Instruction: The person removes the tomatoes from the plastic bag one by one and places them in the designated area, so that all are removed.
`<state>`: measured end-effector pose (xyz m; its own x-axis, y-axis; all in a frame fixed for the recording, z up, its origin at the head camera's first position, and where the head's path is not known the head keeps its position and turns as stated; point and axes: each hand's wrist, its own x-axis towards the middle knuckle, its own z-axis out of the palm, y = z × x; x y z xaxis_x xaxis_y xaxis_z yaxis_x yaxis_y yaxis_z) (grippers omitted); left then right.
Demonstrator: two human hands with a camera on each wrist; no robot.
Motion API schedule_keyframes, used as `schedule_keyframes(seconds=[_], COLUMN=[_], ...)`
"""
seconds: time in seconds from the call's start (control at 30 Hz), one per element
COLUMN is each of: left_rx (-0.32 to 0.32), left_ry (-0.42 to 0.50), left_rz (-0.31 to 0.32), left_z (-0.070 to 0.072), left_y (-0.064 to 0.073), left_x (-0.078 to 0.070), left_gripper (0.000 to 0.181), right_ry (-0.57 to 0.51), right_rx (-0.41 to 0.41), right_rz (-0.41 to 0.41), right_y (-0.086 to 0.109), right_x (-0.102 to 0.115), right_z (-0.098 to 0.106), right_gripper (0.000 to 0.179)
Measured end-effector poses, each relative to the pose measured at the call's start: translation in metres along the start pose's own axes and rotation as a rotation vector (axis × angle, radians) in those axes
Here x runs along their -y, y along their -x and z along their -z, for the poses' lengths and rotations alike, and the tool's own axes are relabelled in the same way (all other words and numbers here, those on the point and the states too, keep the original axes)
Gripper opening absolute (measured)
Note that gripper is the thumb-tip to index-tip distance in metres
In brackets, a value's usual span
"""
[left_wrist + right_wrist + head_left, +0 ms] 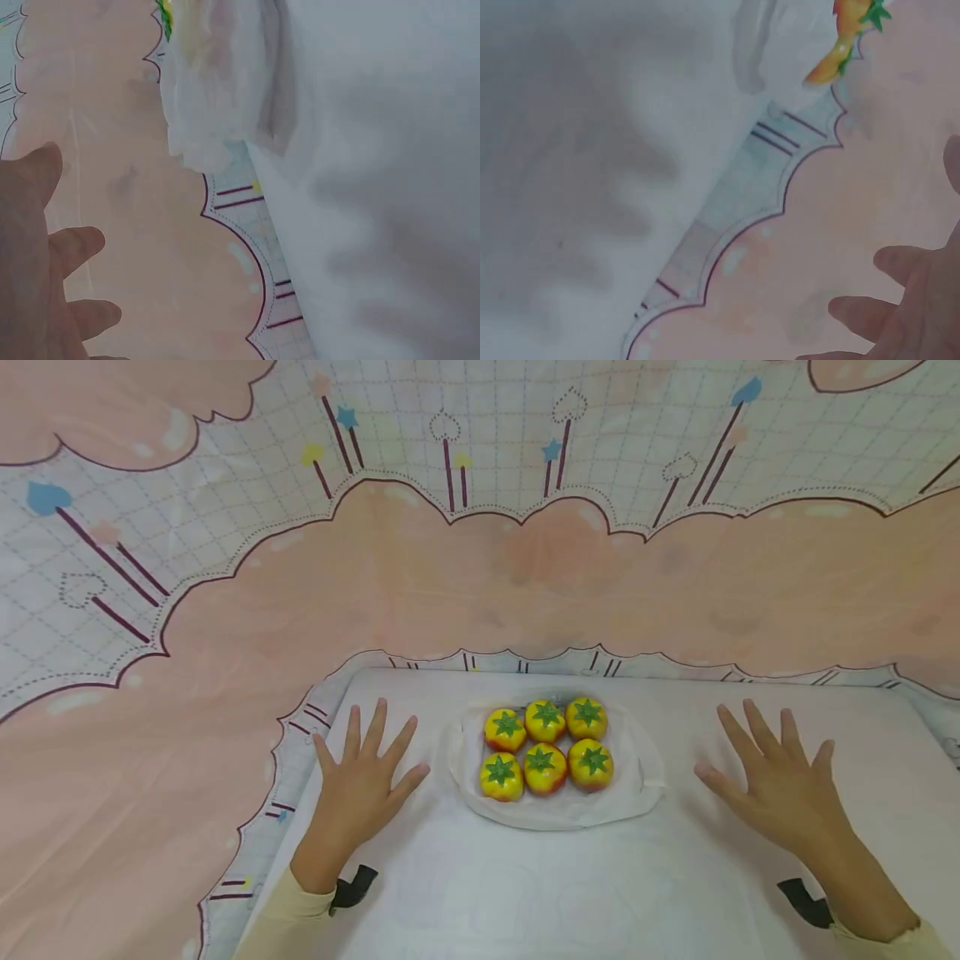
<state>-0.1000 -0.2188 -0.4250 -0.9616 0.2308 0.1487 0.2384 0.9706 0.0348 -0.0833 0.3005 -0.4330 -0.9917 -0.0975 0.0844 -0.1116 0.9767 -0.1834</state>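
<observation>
Yellow-and-red persimmon-like fruits (545,768) with green star-shaped tops sit in two rows of three. They rest on a thin white plastic bag (525,814) spread in an oval on the white table. To the left of the bag is my left hand (360,793), fingers spread and holding nothing. On the other side, my right hand (783,793) is likewise spread, a little apart from the bag. Part of the left fingers (79,251) shows in the left wrist view, and some right fingers (866,319) appear in the right wrist view.
The white table (570,893) has its far edge just behind the fruits. Beyond it and along the left side hangs a pink-and-white patterned cloth (525,585) with candle drawings. A black strap (354,887) is by the left wrist, another black strap (806,902) by the right.
</observation>
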Motion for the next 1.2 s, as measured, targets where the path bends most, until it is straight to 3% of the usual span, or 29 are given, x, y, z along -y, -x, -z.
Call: schedule_keyframes(seconds=[0.17, 0.3, 0.53, 0.7, 0.93, 1.07, 1.2], left_rx=[-0.009, -0.021, -0.012, 0.011, 0.059, 0.089, 0.089], left_ry=[0.039, 0.138, 0.433, 0.628, 0.852, 0.912, 0.937], left_rz=[-0.004, -0.012, 0.002, 0.056, 0.144, 0.174, 0.161], left_z=[-0.003, -0.010, -0.021, -0.031, -0.045, -0.055, -0.061], left_y=[-0.005, -0.011, -0.015, -0.022, -0.034, -0.039, -0.044], left_x=[-0.013, -0.022, -0.030, -0.032, -0.038, -0.040, -0.044], left_gripper=[0.067, 0.064, 0.059, 0.058, 0.056, 0.053, 0.053], right_ry=[-0.020, -0.055, -0.167, -0.280, -0.382, -0.411, -0.428], right_rx=[-0.021, -0.031, 0.071, 0.130, 0.149, 0.152, 0.155], right_rz=[0.037, 0.038, 0.024, 0.036, 0.047, 0.059, 0.071], right_y=[-0.006, -0.009, -0.015, -0.019, -0.024, -0.028, -0.031], right_x=[0.016, 0.028, 0.047, 0.059, 0.070, 0.076, 0.081], right_z=[-0.007, -0.010, -0.013, -0.020, -0.036, -0.042, -0.045], right_gripper=[0.090, 0.087, 0.081, 0.075, 0.069, 0.068, 0.069])
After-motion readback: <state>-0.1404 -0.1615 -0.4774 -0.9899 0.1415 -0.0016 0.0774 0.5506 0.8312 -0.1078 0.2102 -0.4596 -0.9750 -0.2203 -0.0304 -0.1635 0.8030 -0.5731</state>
